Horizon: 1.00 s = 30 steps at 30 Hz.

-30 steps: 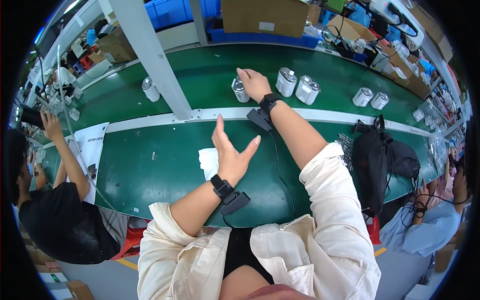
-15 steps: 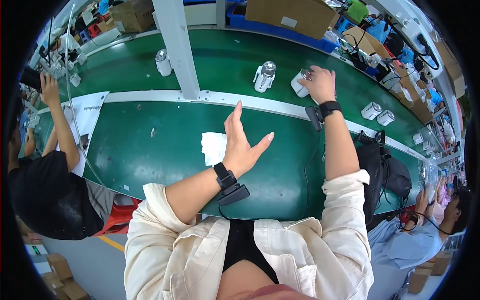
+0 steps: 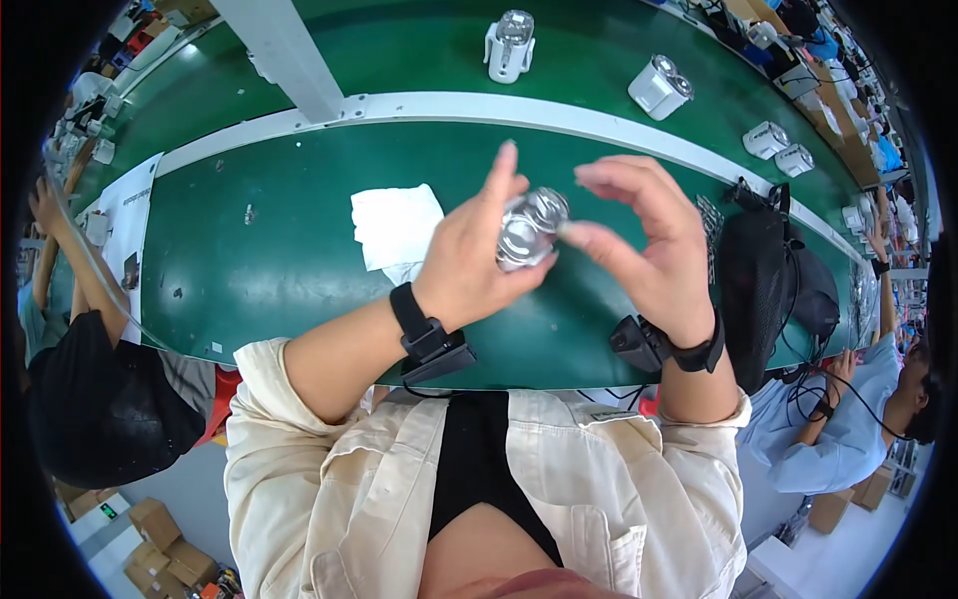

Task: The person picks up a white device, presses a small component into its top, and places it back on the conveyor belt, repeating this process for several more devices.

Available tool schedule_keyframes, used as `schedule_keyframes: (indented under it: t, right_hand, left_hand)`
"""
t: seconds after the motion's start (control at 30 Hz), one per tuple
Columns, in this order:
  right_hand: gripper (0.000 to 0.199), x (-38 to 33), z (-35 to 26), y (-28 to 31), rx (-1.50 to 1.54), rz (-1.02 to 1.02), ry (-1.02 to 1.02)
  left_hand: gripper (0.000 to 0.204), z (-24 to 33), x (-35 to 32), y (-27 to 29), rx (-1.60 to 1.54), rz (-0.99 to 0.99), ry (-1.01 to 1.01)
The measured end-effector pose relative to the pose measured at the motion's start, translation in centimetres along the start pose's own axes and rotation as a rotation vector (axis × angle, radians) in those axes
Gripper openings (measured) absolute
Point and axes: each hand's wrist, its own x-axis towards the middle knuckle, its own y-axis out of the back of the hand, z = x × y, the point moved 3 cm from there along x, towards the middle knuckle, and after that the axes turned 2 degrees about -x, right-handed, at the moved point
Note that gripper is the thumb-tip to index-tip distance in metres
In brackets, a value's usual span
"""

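Green is the bench point(image 3: 279, 290) in the head view, and right above it the left hand point(image 3: 467, 260) has the twin-domed device point(image 3: 531, 230), glossy and see-through on top, gripped between thumb and fingers near the middle! Its lower body is hidden. Over at three o'clock from it, the right hand point(image 3: 667, 265) is curved wide, fingers spread and grasping nothing, the thumb right at the device's edge; touching or just short, I cannot tell.

Look to nine o'clock: a crumpled white cloth point(image 3: 397, 228) lies on the bench, near the left hand. Up at twelve, beyond the white rail point(image 3: 439, 106), a white device with a clear dome point(image 3: 511, 48) stands alone; at half past one there's a white twin-domed unit point(image 3: 661, 88), and past two, two more white units point(image 3: 780, 149) sit side by side. A black bag point(image 3: 758, 270) slumps just after three. A person in black point(image 3: 110, 399) sits around eight, another in light blue point(image 3: 833, 419) at four.
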Motion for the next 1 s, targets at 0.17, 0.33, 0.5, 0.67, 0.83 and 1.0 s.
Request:
schedule_keyframes:
  t: [0.17,0.33,0.5,0.67,0.83,1.0]
  right_hand:
    - [0.024,-0.8,0.7,-1.0,0.062,0.057,-0.119]
    - [0.016,-1.1,0.7,-1.5,0.017,0.053,-0.077]
    - [0.007,-1.7,2.1,-2.0,0.252,0.043,-0.353]
    - [0.007,-2.1,2.6,-2.3,0.330,0.069,-0.476]
    - [0.007,-2.3,1.8,-2.7,0.200,0.163,-0.391]
    - [0.010,-2.2,1.3,-2.9,0.340,0.065,-0.516]
  left_hand:
    - [0.092,0.2,0.3,0.1,0.181,0.083,-0.151]
    - [0.086,0.5,0.5,0.0,0.248,0.052,-0.269]
    - [0.085,0.3,0.6,-0.2,0.215,0.062,-0.301]
    - [0.083,-0.3,0.3,-0.4,0.204,0.082,-0.329]
    - [0.080,-0.2,0.4,-0.4,0.255,0.102,-0.349]
    - [0.078,-0.1,0.4,-0.2,0.304,0.125,-0.365]
